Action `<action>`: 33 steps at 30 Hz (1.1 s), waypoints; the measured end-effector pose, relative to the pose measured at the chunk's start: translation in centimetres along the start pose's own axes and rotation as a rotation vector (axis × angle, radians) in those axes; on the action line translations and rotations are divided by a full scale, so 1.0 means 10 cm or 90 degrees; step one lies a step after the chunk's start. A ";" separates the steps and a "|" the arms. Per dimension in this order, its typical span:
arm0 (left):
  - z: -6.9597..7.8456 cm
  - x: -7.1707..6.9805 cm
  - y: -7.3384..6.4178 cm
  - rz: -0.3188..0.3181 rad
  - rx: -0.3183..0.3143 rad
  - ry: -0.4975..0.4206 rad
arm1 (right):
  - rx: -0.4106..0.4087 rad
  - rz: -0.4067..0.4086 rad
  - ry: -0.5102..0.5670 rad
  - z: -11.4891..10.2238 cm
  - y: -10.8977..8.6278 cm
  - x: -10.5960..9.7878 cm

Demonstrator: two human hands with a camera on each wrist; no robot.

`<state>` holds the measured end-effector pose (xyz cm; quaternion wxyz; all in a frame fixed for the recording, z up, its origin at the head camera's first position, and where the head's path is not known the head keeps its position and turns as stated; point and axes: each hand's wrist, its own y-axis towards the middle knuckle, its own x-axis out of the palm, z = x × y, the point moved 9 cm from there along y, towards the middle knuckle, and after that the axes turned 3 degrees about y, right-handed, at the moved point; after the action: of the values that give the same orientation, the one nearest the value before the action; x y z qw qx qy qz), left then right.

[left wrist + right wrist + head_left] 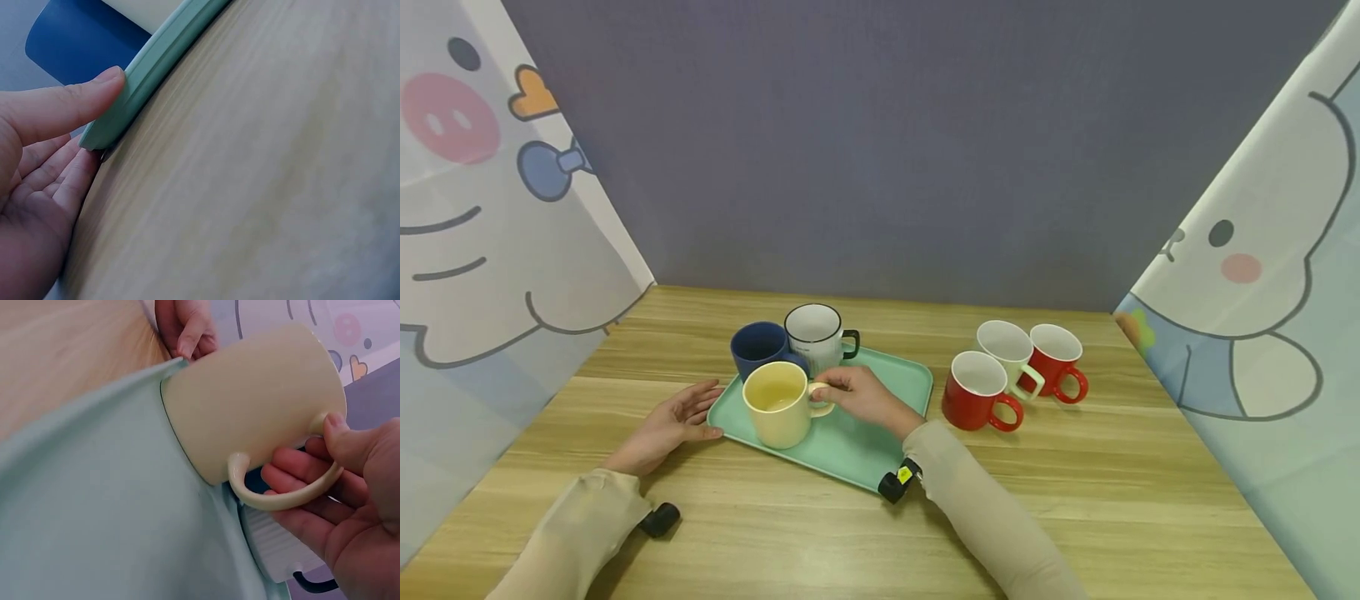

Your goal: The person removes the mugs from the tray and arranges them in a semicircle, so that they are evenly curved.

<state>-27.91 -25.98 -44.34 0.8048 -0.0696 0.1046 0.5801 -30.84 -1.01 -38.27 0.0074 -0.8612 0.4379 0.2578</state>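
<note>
A pale yellow mug (778, 417) sits at the front left of a mint-green tray (865, 450). My right hand (857, 393) pinches its handle between thumb and fingers, seen closely in the right wrist view (369, 487). My left hand (670, 421) is at the tray's left corner; in the left wrist view its straight thumb (69, 106) touches the rim, with the other fingers along the corner's far side. Behind the yellow mug, a dark blue mug (752, 348) and a white mug (815, 337) with a black rim and black handle stand on the tray.
Right of the tray, two red mugs with white insides, one nearer (964, 406) and one farther (1042, 362), stand on the wooden table (1112, 500) with a cream mug (1006, 346) between them. A grey panel (880, 167) rises behind; cartoon-printed sheets (1240, 333) flank both sides.
</note>
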 end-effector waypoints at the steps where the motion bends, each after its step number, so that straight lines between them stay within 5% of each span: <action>1: 0.00 0.00 0.00 0.000 0.000 0.000 | 0.001 0.002 -0.004 -0.01 0.00 -0.01; 10: 0.00 0.00 -0.01 0.002 -0.004 0.008 | 0.029 0.031 0.012 0.00 -0.14 -0.08; 33: 0.01 0.01 -0.01 -0.002 -0.003 -0.003 | 0.076 0.123 0.100 -0.12 -0.40 -0.73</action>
<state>-27.74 -25.86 -44.24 0.8057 -0.0704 0.1010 0.5794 -30.80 6.62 -34.75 -0.0001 -0.8305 0.5327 0.1627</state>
